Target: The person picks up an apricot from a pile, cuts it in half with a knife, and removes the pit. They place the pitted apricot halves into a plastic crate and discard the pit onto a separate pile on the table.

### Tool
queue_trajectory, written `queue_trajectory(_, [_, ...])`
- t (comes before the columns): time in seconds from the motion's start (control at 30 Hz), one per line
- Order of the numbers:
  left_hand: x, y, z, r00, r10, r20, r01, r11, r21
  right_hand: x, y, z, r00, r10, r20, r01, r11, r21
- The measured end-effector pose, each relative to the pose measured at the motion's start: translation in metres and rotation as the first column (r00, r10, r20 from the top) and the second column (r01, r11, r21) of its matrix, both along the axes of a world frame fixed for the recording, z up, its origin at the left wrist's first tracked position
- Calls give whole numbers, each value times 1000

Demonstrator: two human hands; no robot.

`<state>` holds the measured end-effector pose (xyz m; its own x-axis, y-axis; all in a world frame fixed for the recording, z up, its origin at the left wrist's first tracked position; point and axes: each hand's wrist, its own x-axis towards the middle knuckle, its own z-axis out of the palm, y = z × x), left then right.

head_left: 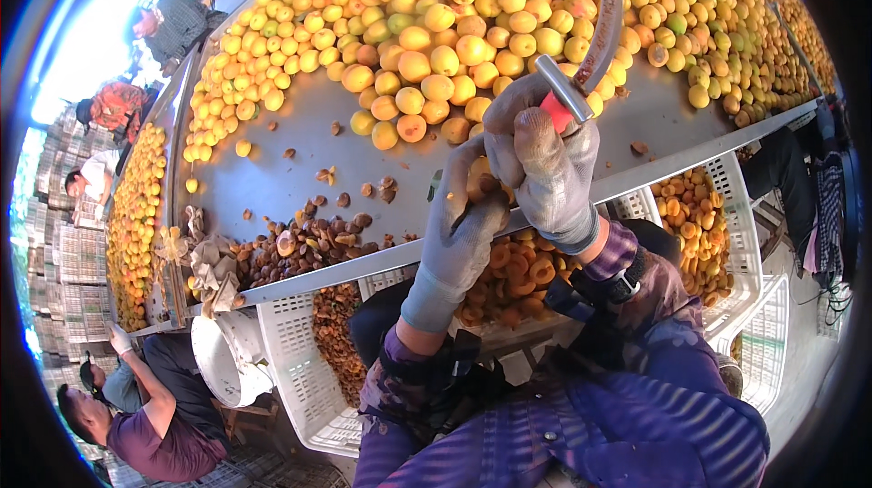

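Holding a rounded orange apricot [479, 181], partly hidden, in the knit-gloved left grip [460, 232], frame centre; clenching a curved, brown-stained metal knife [607, 34], upper centre, by its red handle [556, 113] in the right grip [549, 163].

Heaped round fruits [440, 61] run yellow to orange, a few green-tinged. The curved metal blade [606, 34] is silver-grey streaked brown, its stubby handle [556, 114] red. The fabric-gloved left grip [457, 238] and right grip [547, 163] are pale grey. The metal bench [304, 120] is dull grey, slotted plastic crates [304, 420] white, the cloth garment [627, 415] striped purple.
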<state>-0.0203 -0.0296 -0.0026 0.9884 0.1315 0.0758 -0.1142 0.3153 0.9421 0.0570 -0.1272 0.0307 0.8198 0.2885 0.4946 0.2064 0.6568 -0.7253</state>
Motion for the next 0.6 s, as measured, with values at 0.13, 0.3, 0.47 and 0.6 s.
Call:
queue_trajectory(0.13, [4, -13, 10, 996, 90, -24, -90, 996, -3, 1, 1, -5, 997, 5, 78, -1, 999, -46])
queue_trajectory(0.3, [6, -2, -7, 999, 49, -13, -46, 986, 159, 7, 8, -3, 981, 36, -193, -26, 998, 55])
queue_trajectory(0.47, [9, -7, -5, 1000, 25, 15, -27, 992, 125, 16, 7, -8, 918, 81, -387, -23, 988, 153])
queue_trajectory(0.6, [11, -7, -5, 999, 29, 24, -34, 979, 202, 18, 6, -4, 835, 130, -535, -38, 983, 180])
